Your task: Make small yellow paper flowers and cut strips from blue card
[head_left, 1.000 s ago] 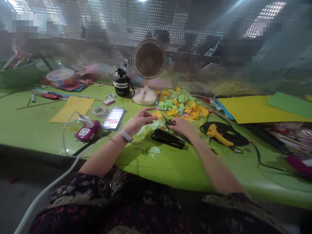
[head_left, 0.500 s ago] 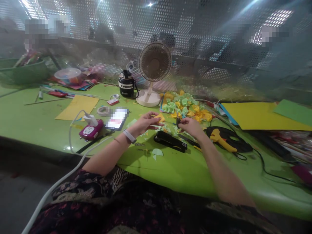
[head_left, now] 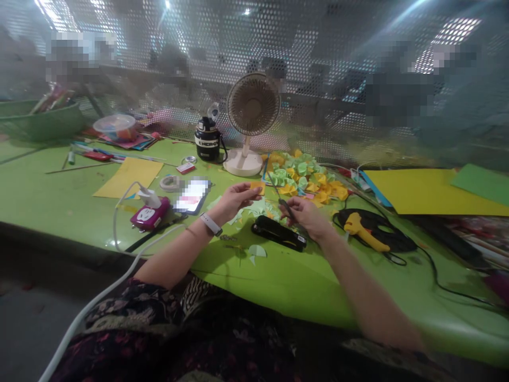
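Observation:
My left hand (head_left: 238,199), wearing a pale wristband, pinches a small piece of orange paper (head_left: 258,187) above the table. To its right, my right hand (head_left: 304,215) is closed on a slim tool (head_left: 284,205) with a dark handle and a thin metal shaft pointing up and left; its exact kind is unclear. A black stapler (head_left: 278,233) lies below the two hands. Behind them is a heap of folded green and yellow-orange paper pieces (head_left: 302,170). Pale green paper scraps (head_left: 258,209) are scattered under my hands, and a cut light green piece (head_left: 258,250) lies nearer me.
A yellow glue gun (head_left: 366,233) rests on a black disc at right. Yellow sheets (head_left: 421,188) lie beyond it. On the left are a phone (head_left: 193,195), a tape roll (head_left: 169,183) and a purple power socket (head_left: 149,215) with a white cable. A fan (head_left: 244,162) and a black bottle (head_left: 207,146) stand behind.
My right hand has moved slightly down and left, and the tool's shaft now leans up-left. The orange paper in my left hand has turned and shows more of its flat face.

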`<state>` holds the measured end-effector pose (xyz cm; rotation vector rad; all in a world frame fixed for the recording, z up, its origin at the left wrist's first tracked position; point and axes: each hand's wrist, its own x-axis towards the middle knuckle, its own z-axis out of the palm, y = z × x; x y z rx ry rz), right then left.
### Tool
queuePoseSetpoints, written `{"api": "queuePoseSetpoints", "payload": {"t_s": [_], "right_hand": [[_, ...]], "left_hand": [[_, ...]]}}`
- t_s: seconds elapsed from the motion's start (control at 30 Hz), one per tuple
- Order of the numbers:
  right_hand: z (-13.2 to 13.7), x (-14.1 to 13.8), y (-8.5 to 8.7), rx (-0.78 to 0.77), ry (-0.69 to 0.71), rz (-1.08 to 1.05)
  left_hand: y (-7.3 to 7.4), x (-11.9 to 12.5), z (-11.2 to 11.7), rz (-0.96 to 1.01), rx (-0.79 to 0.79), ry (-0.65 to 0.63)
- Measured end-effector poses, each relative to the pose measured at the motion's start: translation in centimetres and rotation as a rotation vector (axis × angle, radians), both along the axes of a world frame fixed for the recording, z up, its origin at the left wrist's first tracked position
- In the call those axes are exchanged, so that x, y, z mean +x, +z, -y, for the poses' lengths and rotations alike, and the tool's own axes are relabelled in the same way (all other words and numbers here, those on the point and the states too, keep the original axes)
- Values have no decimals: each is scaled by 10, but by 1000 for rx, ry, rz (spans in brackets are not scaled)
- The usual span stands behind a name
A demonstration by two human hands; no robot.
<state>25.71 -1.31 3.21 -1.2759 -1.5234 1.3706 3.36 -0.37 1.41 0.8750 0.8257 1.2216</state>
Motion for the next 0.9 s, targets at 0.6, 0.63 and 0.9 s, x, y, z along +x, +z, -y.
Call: {"api": "queuePoseSetpoints", "payload": {"t_s": [0.6,0.63,0.9], "right_hand": [[11,-11,3,-10,41,121],[11,-10,3,-9,48,124],[10,-5,3,-1,140,125]], "left_hand": [[3,0,5,-123,85,-93],[4,0,6,-123,86,-92],[11,0,7,-45,-14,-85]]}}
